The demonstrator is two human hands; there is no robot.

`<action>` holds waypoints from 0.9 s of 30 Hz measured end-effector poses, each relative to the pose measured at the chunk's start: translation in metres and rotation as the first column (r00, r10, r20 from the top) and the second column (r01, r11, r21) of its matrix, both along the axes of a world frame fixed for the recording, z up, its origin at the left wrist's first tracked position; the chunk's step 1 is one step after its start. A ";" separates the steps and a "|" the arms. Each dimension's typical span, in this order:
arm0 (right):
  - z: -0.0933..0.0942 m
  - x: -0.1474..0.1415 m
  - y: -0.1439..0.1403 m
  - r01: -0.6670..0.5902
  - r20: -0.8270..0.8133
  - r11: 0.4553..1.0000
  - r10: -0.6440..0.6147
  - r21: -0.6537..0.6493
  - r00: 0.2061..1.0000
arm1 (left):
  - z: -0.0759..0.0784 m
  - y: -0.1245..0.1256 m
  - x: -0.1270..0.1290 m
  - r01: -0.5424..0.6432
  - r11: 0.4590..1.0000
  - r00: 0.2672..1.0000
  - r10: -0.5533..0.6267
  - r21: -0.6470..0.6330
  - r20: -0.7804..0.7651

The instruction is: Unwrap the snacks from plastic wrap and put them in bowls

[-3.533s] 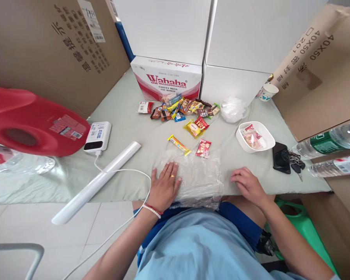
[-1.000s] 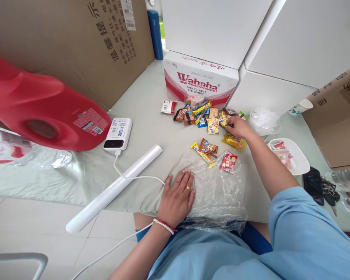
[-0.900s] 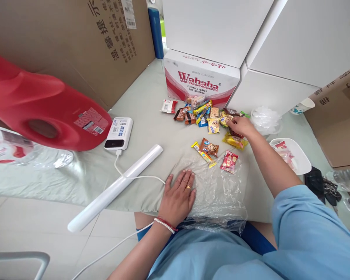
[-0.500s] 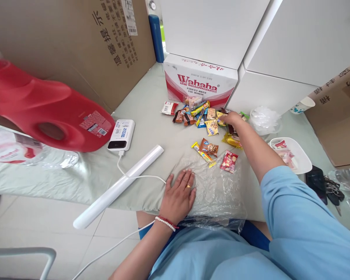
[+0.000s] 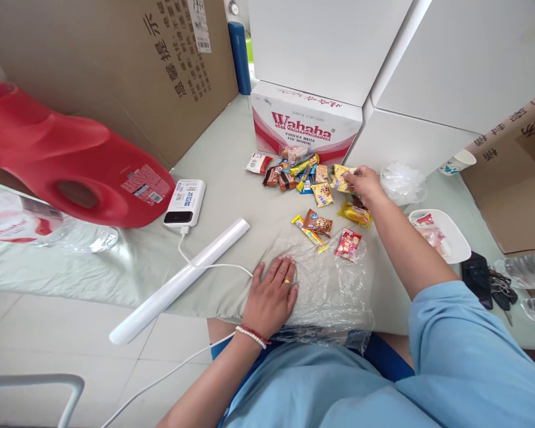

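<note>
My right hand (image 5: 364,183) pinches a yellow snack packet (image 5: 342,178) at the right side of a loose pile of wrapped snacks (image 5: 289,181). Just below that hand lies another yellow packet (image 5: 355,213). My left hand (image 5: 271,295) rests flat on the table, fingers stretched out, at the left edge of a clear plastic bag (image 5: 327,285). Between the bag and the pile are a brown cookie packet (image 5: 317,223), a thin yellow stick packet (image 5: 311,234) and a pink-red packet (image 5: 348,244).
Behind the pile stands a Wahaha carton (image 5: 307,122). To the left are a white power bank (image 5: 185,204), a long white tube lamp (image 5: 181,282) and a big red jug (image 5: 75,160). On the right sit a white bowl (image 5: 461,238), a bundled plastic bag (image 5: 402,183) and keys (image 5: 503,288).
My right hand has drawn back a little to the right with the yellow packet, which now shows more fully. My left hand stays in place.
</note>
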State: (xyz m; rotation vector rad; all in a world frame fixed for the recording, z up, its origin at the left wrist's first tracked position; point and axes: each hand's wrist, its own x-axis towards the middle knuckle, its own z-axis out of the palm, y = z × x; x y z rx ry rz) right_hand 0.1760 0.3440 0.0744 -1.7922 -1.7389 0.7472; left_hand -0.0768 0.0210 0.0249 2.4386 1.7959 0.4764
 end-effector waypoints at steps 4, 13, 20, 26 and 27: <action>-0.006 -0.026 -0.020 -0.058 -0.063 0.995 0.053 -0.086 0.997 | 0.000 0.000 0.000 -0.004 1.000 1.000 0.004 0.002 0.013; -0.013 -0.049 -0.047 -0.073 0.057 0.976 0.087 -0.206 0.995 | -0.001 -0.001 0.000 -0.007 1.000 1.000 0.007 0.021 0.011; -0.004 -0.058 -0.081 -0.299 0.368 0.954 0.282 -0.012 0.886 | -0.003 -0.001 0.000 0.001 1.000 1.000 -0.001 0.025 0.015; -0.002 -0.081 -0.100 -0.400 0.361 0.904 0.428 -0.153 0.829 | -0.004 -0.001 0.001 -0.002 0.999 1.000 0.002 0.037 0.003; 0.001 -0.083 -0.101 -0.406 0.360 0.901 0.434 -0.155 0.826 | -0.003 -0.001 0.001 -0.002 0.999 1.000 0.002 0.037 0.001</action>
